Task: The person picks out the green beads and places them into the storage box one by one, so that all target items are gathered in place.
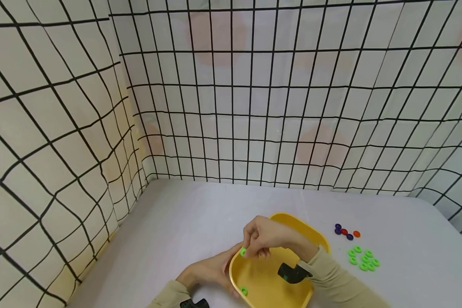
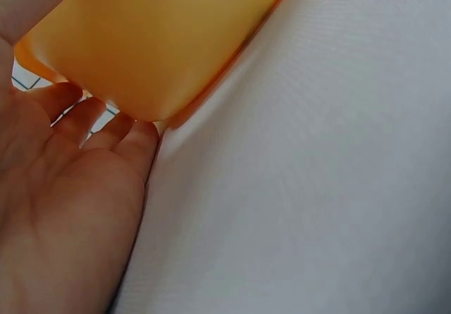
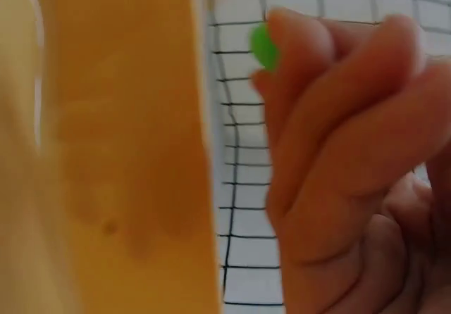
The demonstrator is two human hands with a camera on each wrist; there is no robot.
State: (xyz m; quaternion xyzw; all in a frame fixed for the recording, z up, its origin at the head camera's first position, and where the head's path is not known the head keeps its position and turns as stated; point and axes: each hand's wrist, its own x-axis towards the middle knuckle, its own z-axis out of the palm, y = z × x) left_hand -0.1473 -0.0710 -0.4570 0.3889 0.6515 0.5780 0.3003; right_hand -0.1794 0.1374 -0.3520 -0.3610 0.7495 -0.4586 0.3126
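- A small green ring (image 1: 243, 252) is pinched in the curled fingers (image 1: 254, 246) of the right hand (image 1: 267, 236), held just above the left rim of a yellow tray (image 1: 312, 233). The right wrist view shows the same ring (image 3: 263, 46) at the fingertips, beside the tray's yellow wall (image 3: 127, 152).
- A second green ring (image 1: 244, 291) already lies inside the tray, at its near left corner.
- The left hand (image 1: 211, 269) rests against the tray's left outer side, fingers straight and relaxed. The left wrist view shows its fingertips (image 2: 106, 127) touching the tray's underside corner (image 2: 155, 53), which looks slightly lifted off the table (image 2: 317, 187).
- Risk: the ring hangs almost over the rim, so letting go there could send it bouncing off the edge onto the table rather than into the tray.
- Risk: a tilted tray could rock if the left hand shifts, sliding the ring inside toward the low side.
- To the right of the tray, well apart from it, lie a cluster of green rings (image 1: 363, 259) and, farther off, a few purple, red and orange rings (image 1: 346, 232).
- A grid-patterned wall (image 1: 231, 94) closes the far side and the left. Open white table lies to the far left of the tray and between the tray and the loose rings.
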